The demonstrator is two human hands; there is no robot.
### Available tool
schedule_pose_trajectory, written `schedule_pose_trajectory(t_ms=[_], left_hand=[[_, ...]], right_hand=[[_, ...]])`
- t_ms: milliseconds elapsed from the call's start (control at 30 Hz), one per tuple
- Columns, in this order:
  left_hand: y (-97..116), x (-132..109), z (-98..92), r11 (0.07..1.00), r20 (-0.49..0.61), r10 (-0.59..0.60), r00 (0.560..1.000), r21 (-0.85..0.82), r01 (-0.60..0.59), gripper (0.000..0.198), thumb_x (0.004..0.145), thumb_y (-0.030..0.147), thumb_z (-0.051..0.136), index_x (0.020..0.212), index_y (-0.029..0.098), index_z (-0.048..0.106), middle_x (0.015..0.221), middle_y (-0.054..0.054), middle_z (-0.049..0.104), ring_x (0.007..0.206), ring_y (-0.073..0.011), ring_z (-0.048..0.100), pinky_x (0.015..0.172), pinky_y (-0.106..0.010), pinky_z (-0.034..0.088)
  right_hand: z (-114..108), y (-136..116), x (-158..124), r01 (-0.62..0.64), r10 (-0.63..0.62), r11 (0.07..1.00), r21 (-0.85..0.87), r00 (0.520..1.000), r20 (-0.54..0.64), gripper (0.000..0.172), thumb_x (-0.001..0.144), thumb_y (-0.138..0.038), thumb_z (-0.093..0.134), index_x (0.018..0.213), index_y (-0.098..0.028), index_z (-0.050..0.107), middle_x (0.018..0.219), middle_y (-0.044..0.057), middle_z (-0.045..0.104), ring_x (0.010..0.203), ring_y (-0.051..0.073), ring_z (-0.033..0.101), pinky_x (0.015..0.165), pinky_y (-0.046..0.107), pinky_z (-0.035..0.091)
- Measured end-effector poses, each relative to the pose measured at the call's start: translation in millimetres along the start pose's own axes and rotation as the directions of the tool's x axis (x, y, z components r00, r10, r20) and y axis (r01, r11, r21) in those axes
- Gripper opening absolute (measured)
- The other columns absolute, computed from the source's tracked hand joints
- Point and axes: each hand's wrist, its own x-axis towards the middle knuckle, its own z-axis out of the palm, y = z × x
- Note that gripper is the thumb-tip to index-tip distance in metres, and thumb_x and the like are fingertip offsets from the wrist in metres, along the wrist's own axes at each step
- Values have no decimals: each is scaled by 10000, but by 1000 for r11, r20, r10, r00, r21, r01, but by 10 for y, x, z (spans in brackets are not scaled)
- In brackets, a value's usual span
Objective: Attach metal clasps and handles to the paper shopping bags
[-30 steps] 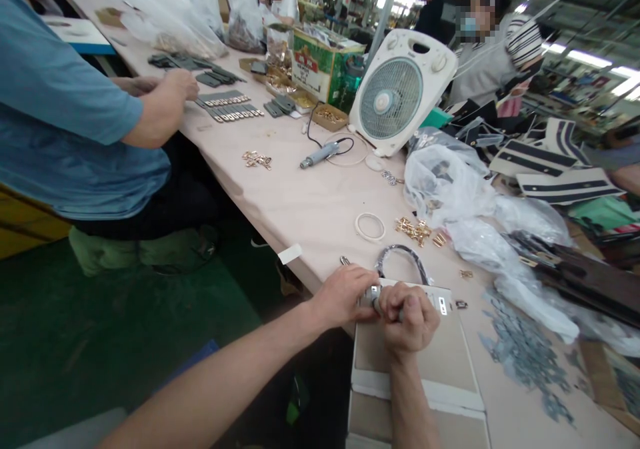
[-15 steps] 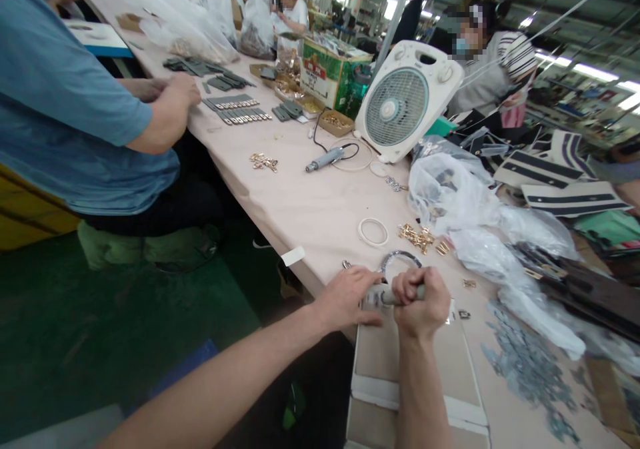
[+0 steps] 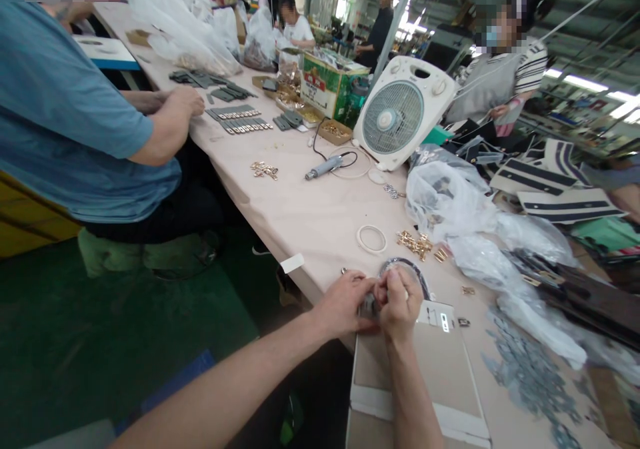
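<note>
My left hand [image 3: 344, 304] is closed at the near table edge, its thumb and fingers around a small grey piece [image 3: 369, 306] that is mostly hidden. Right beside it, my right hand [image 3: 400, 306] is a fist with the fingers curled in. A grey rod-like tool showed in that fist a moment ago; the fist now covers nearly all of it. Both hands are over the far end of a brown cardboard box [image 3: 425, 362]. Behind the right hand lies a dark ring [image 3: 423, 279]. Small metal buckles [image 3: 445, 322] rest on the box.
A white fan [image 3: 393, 119], an electric screwdriver [image 3: 324, 168], a white ring [image 3: 372, 238] and gold hardware [image 3: 415, 244] are on the table. Plastic bags [image 3: 450, 199] and a grey metal pile [image 3: 530, 362] lie to the right. A co-worker in blue [image 3: 75, 122] sits at left.
My right fist has shifted left, close against my left hand, and turned so the tool is hidden. More of the box top and its buckles shows. The left hand has barely moved.
</note>
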Motion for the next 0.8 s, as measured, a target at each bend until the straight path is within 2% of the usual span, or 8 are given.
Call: schedule_pose_trajectory(t_ms=[100, 233, 400, 500, 567, 633, 700, 800], left_hand=[[11, -11, -5, 1000, 13, -24, 1000, 19, 23, 734, 684, 407, 960, 1309, 237, 615, 1224, -79, 672, 1232, -317, 550, 1055, -414, 470], [4, -16, 1, 999, 9, -30, 1000, 22, 30, 777, 665, 413, 971, 1325, 220, 609, 1279, -101, 655, 1252, -322, 537, 1061, -420, 472], [3, -28, 22, 1000, -5, -12, 1000, 11, 12, 744, 703, 382, 941, 1347, 241, 598, 1256, -83, 662, 1259, -313, 533, 1084, -417, 462], [10, -36, 21, 999, -8, -37, 999, 9, 37, 839, 639, 407, 987, 1352, 214, 589, 1297, -100, 650, 1267, -320, 528, 1100, -425, 456], [26, -30, 0, 999, -6, -52, 999, 2, 52, 820, 634, 385, 986, 1336, 217, 598, 1297, -99, 649, 1259, -318, 535, 1093, -426, 461], [63, -17, -32, 999, -11, -50, 999, -13, 49, 689, 683, 328, 939, 1290, 238, 625, 1265, -78, 663, 1236, -302, 551, 1082, -415, 470], [124, -15, -50, 999, -18, -32, 999, -27, 32, 577, 726, 295, 880, 1252, 254, 648, 1238, -63, 678, 1225, -288, 564, 1074, -402, 479], [165, -48, -8, 998, -44, -55, 998, 8, 55, 629, 733, 352, 856, 1315, 250, 641, 1300, -88, 673, 1253, -306, 580, 1100, -431, 482]], right_hand=[[-31, -132, 7, 21, -18, 990, 141, 1000, -24, 384, 1033, -398, 571, 705, -201, 549, 510, -63, 420, 412, 94, 371, 412, 220, 289], [-27, -212, 3, 208, -190, 928, 310, 978, -88, 370, 1027, -383, 545, 704, -204, 554, 507, -68, 392, 398, 93, 345, 417, 224, 288], [-33, -153, -22, 17, -20, 982, 186, 1000, 15, 421, 1031, -376, 566, 652, -216, 477, 513, -58, 416, 408, 99, 357, 408, 239, 279], [-71, -220, 11, 134, -122, 951, 278, 991, -59, 377, 1028, -357, 560, 684, -213, 498, 507, -73, 391, 398, 93, 330, 409, 226, 278], [-55, -232, 24, 199, -173, 928, 314, 979, -106, 389, 1027, -372, 561, 677, -213, 497, 503, -74, 385, 401, 92, 325, 417, 223, 284], [-1, -184, 0, 133, -116, 959, 250, 990, -82, 450, 1019, -413, 591, 634, -212, 473, 505, -62, 400, 423, 92, 346, 432, 225, 293], [39, -112, -67, -8, 16, 985, 172, 999, -46, 507, 1008, -463, 619, 603, -213, 444, 507, -55, 412, 438, 90, 357, 438, 225, 291], [-61, -42, -177, -117, 144, 964, 237, 985, -97, 537, 997, -563, 598, 615, -221, 440, 492, -65, 400, 410, 85, 317, 413, 221, 262]])
